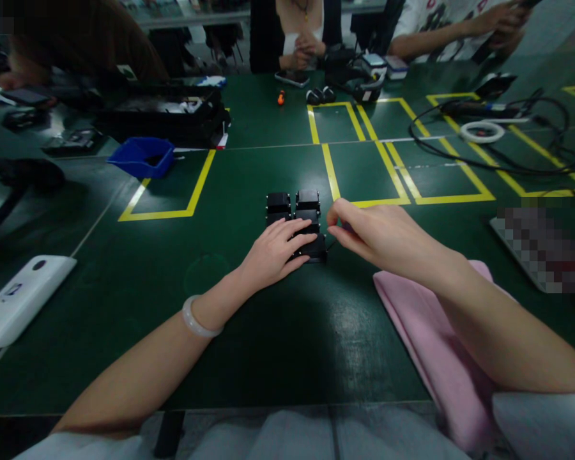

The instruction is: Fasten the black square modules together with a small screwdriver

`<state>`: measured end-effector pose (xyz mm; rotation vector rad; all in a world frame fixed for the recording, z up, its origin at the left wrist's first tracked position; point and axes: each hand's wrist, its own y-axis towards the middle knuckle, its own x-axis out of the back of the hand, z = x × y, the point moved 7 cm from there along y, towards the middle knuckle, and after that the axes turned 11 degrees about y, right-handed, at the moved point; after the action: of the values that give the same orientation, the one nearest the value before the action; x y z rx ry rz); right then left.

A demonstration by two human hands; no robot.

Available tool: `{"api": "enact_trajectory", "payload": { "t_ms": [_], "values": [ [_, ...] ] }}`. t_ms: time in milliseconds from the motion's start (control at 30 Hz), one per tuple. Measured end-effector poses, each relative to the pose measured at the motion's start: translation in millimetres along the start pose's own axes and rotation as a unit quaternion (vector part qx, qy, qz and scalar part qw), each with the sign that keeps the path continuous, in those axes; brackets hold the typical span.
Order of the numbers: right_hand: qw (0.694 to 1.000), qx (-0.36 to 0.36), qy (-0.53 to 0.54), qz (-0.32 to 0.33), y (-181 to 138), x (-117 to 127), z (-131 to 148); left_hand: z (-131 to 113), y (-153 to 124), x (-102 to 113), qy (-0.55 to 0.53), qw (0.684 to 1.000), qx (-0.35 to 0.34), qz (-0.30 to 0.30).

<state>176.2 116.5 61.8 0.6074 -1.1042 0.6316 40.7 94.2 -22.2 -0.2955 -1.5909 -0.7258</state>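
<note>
Several small black box-shaped parts with shiny dots along their sides sit in two columns on the green table. They look like servo motors, though I cannot be sure. My left hand lies over the nearer ones, fingers stretched and a little apart, hiding part of them. A pale bracelet circles my left wrist. Just right of the parts, my right hand is closed in a pinch, thumb against bent forefinger. What the pinch holds is hidden; a thin dark line shows below the fingertips, close to the nearest part.
A pink cloth lies under my right forearm. Left stand a blue bin, a black case and a white device. Black cables and a white ring lie right. People sit across the table.
</note>
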Motion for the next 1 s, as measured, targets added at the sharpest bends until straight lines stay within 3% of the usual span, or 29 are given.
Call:
{"api": "enact_trajectory", "payload": {
  "t_ms": [1000],
  "values": [
    [0.999,0.005,0.033,-0.015,0.5,0.8,0.3,-0.5,-0.5,0.3,-0.005,1.000,-0.003,-0.004]
  ]
}}
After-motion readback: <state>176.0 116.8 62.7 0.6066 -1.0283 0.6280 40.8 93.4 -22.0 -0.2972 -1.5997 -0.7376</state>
